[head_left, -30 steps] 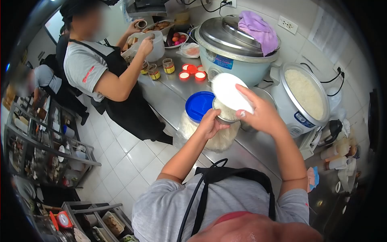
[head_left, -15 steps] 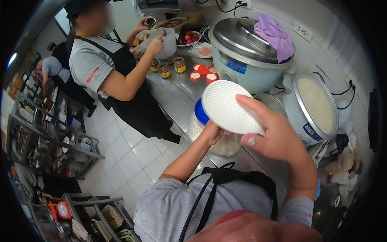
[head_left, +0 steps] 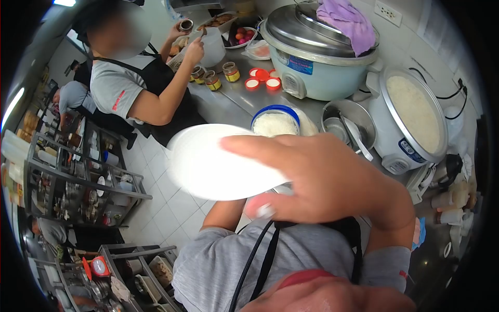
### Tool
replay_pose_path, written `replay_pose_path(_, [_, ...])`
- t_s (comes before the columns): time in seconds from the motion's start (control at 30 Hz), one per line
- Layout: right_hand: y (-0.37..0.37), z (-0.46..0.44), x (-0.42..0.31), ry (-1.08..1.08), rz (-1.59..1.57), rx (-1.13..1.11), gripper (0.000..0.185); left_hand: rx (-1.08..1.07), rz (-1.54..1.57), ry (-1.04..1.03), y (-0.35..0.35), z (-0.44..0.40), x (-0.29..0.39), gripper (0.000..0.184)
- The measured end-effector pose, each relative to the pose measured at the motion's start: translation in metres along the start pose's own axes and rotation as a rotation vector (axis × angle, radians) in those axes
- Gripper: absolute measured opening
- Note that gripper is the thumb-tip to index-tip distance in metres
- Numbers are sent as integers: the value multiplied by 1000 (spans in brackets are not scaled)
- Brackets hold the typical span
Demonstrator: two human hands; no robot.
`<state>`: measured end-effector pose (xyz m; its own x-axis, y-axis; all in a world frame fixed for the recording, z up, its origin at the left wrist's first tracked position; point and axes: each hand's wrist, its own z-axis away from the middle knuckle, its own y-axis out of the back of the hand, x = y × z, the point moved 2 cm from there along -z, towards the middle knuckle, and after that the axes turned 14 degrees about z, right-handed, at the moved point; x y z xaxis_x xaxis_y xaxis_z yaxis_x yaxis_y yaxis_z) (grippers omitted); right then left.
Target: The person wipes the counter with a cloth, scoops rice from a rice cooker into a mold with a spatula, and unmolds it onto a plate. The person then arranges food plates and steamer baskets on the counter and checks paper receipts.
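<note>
Head view: the right hand (head_left: 322, 177) has its grip clamped on a white paddle (head_left: 208, 161), fingers over one face and thumb below, probably to steady the broad blade. Paddle and hand are raised close to the camera, masking part of the near edge of the worktop (head_left: 239, 96). They also hide the left hand, so I cannot tell what its grip does; only the left forearm (head_left: 223, 214) shows.

Toward that near edge stands a blue-rimmed tub (head_left: 276, 107) holding rice (head_left: 275, 125), likely placed for a short reach. Nearer the back edge, a smaller cooker (head_left: 387, 127) stands uncovered; just beside it, a steel pot (head_left: 335, 122) has utensils (head_left: 354, 132) leaning inside, perhaps to save space. A purple cloth (head_left: 351, 23) lies on the large cooker (head_left: 332, 78), maybe for lifting its lid. Red lids (head_left: 273, 83) lie grouped near jars (head_left: 231, 72), presumably theirs.

The large cooker's blue label (head_left: 300, 65) seems to read "Rice Cooker". The smaller cooker's badge (head_left: 411, 150), the jars' yellow labels and the red lettering (head_left: 119, 100) on a co-worker's sleeve (head_left: 117, 83) are illegible.
</note>
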<state>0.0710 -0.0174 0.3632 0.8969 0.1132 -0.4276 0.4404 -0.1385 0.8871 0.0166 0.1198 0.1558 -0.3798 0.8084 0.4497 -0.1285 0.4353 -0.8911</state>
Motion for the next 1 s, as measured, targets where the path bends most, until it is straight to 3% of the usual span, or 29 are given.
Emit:
replay_pose_path(0.1, [-21,16,51,-195,-41,145,60,287,-130,51,15,-6,9,44])
replay_pose_path(0.13, [-29,19,73,-245,-67,233,59,165,-109,134,37,-10,10,44])
replay_pose_path(0.17, [-32,26,90,-302,-87,327,59,174,-67,113,33,-9,10,44])
replay_pose_path(0.27, [-33,45,98,-401,-57,327,60,115,-93,114,27,-8,4,49])
replay_pose_path(0.43, [-17,74,45,-235,-36,374,61,155,-55,21,15,-1,-4,43])
replay_pose_path(0.5, [-6,88,17,-231,-77,287,76,168,-39,-89,5,4,-13,42])
replay_pose_path(0.57, [-1,102,-3,-164,-87,243,76,692,26,-483,-2,-6,-38,49])
replay_pose_path(0.67, [0,124,-20,-87,-140,131,73,-35,176,254,0,15,-22,52])
replay_pose_path(0.7, [-4,131,-23,-61,-175,81,71,106,-120,96,8,15,-21,50])
replay_pose_path(0.73, [-8,138,-25,-43,-178,56,62,115,-104,77,9,18,-22,49])
replay_pose_path(0.9, [-26,156,-24,63,-336,141,48,114,-143,17,0,33,-11,53])
replay_pose_path(1.0, [-23,160,-17,10,-231,168,45,118,-144,6,6,35,4,53])
